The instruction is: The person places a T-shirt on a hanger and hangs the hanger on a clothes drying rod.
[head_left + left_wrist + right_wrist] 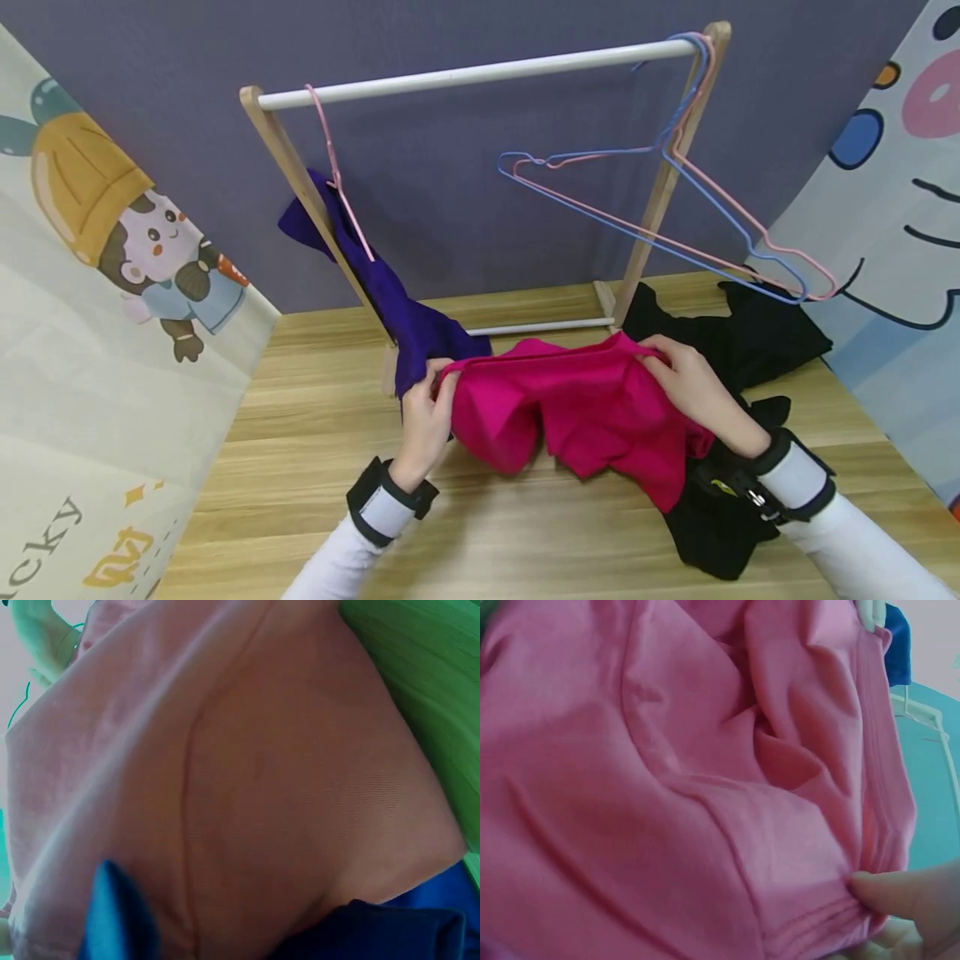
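Note:
A bright pink garment (570,400) is stretched between both hands above the floor, its stitched edge on top and its folds hanging down. My left hand (426,417) pinches one end of that edge, close to a purple garment. My right hand (693,387) pinches the other end; in the right wrist view its thumb (900,896) presses on the double-stitched hem. The left wrist view is mostly filled by the pink cloth (300,772), which hides the left fingers. Whether the garment is a shirt or shorts, I cannot tell.
Behind stands a rack with a white rail (480,77). A pink hanger (333,158) with the purple garment (420,321) hangs at its left. A blue hanger (585,208) and another pink hanger (772,246) hang at the right. Black clothes (772,333) lie on the wooden floor (300,467).

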The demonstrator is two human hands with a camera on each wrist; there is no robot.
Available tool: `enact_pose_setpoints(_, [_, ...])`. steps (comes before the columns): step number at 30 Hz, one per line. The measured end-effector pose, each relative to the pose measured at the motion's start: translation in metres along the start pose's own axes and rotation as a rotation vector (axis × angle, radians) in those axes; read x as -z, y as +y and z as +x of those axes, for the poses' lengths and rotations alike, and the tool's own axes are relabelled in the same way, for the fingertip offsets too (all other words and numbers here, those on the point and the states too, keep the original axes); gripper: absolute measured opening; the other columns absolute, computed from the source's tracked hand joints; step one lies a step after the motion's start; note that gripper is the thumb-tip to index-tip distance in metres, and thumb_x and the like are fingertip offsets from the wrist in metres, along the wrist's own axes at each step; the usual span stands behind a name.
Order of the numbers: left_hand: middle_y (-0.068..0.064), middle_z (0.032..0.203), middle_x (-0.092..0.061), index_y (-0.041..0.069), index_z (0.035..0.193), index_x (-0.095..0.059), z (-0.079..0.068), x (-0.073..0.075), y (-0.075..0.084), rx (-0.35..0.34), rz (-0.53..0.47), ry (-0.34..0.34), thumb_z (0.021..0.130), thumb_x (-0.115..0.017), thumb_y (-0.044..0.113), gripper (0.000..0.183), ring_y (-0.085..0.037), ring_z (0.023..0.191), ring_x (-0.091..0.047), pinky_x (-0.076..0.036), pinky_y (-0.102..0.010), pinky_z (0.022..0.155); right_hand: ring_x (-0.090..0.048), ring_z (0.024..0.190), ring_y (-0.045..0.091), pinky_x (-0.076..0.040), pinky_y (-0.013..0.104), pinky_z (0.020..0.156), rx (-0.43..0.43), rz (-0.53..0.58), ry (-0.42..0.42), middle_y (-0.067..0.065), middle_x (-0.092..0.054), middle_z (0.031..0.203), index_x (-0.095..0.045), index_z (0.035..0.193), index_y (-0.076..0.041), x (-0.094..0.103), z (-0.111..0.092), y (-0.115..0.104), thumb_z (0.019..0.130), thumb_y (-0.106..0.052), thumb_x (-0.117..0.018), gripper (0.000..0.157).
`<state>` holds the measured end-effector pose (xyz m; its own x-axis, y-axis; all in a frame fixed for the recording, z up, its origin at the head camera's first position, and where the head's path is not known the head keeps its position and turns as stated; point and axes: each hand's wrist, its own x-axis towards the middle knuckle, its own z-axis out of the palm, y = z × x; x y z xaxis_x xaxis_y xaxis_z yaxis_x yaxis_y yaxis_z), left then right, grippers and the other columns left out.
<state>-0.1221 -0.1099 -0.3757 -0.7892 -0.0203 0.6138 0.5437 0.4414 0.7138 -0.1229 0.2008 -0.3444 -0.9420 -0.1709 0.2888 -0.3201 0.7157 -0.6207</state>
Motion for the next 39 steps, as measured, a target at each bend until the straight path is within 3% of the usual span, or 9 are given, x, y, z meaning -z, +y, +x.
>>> enact_pose_setpoints(4, [-0.015, 0.079, -0.063, 0.001, 0.090, -0.055, 0.002, 0.007, -0.001, -0.003, 0.011, 0.033, 0.084, -0.051, -0.005, 0.009, -0.018, 0.068, -0.058, -0.049, -0.042, 0.055, -0.046, 0.066, 0.020, -0.039, 0.036, 0.059, 0.020, 0.024, 0.020, 0.012, -0.060, 0.083, -0.057, 0.095, -0.005, 0.005, 0.005, -0.006, 0.089, -0.008, -0.048, 0.011])
enact_pose_setpoints(10, [-0.010, 0.079, -0.065, 0.008, 0.094, -0.055, 0.003, 0.021, -0.002, -0.035, 0.074, 0.069, 0.087, -0.051, 0.004, 0.009, -0.012, 0.064, -0.056, -0.047, -0.038, 0.051, -0.045, 0.065, 0.020, -0.038, 0.033, 0.056, 0.009, 0.052, 0.049, 0.011, -0.060, 0.082, -0.057, 0.098, -0.007, 0.014, 0.014, -0.019, 0.091, -0.015, -0.048, 0.015])
enact_pose_setpoints(19, [-0.009, 0.078, -0.065, 0.007, 0.094, -0.058, 0.020, 0.045, 0.006, -0.207, 0.126, 0.096, 0.081, -0.057, -0.001, 0.015, -0.010, 0.053, -0.049, -0.041, -0.029, 0.043, -0.044, 0.065, 0.015, -0.034, 0.026, 0.054, 0.121, 0.002, 0.119, 0.009, -0.062, 0.088, -0.060, 0.098, -0.010, 0.045, 0.036, -0.042, 0.088, -0.012, -0.052, 0.013])
enact_pose_setpoints(23, [-0.010, 0.078, -0.065, 0.006, 0.094, -0.058, 0.033, 0.057, 0.014, -0.265, 0.121, 0.111, 0.079, -0.058, -0.004, 0.017, -0.010, 0.057, -0.052, -0.042, -0.025, 0.047, -0.043, 0.062, 0.013, -0.032, 0.023, 0.051, 0.190, -0.029, 0.176, 0.009, -0.062, 0.088, -0.062, 0.097, -0.011, 0.061, 0.045, -0.060, 0.087, -0.010, -0.053, 0.014])
enact_pose_setpoints(27, [-0.013, 0.079, -0.065, 0.003, 0.093, -0.057, 0.043, 0.062, 0.023, -0.259, 0.083, 0.132, 0.079, -0.057, -0.005, 0.016, -0.013, 0.072, -0.058, -0.045, -0.020, 0.061, -0.042, 0.059, 0.010, -0.031, 0.020, 0.048, 0.223, -0.047, 0.246, 0.008, -0.062, 0.086, -0.062, 0.098, -0.010, 0.076, 0.050, -0.075, 0.086, -0.010, -0.054, 0.014])
enact_pose_setpoints(35, [-0.016, 0.079, -0.062, -0.002, 0.091, -0.058, 0.045, 0.064, 0.031, -0.249, -0.007, 0.236, 0.079, -0.056, -0.006, 0.012, -0.015, 0.074, -0.056, -0.042, -0.017, 0.066, -0.039, 0.054, 0.007, -0.030, 0.019, 0.047, 0.301, -0.036, 0.335, -0.022, -0.051, 0.074, -0.064, 0.095, -0.010, 0.087, 0.048, -0.083, 0.082, -0.006, -0.059, 0.015])
enact_pose_setpoints(39, [-0.013, 0.080, -0.061, -0.005, 0.090, -0.058, 0.050, 0.068, 0.034, -0.258, -0.018, 0.306, 0.079, -0.056, -0.007, 0.011, -0.013, 0.073, -0.054, -0.042, -0.017, 0.065, -0.043, 0.060, 0.004, -0.032, 0.018, 0.051, 0.378, -0.046, 0.323, -0.013, -0.059, 0.082, -0.065, 0.095, -0.011, 0.089, 0.049, -0.086, 0.079, -0.002, -0.061, 0.020])
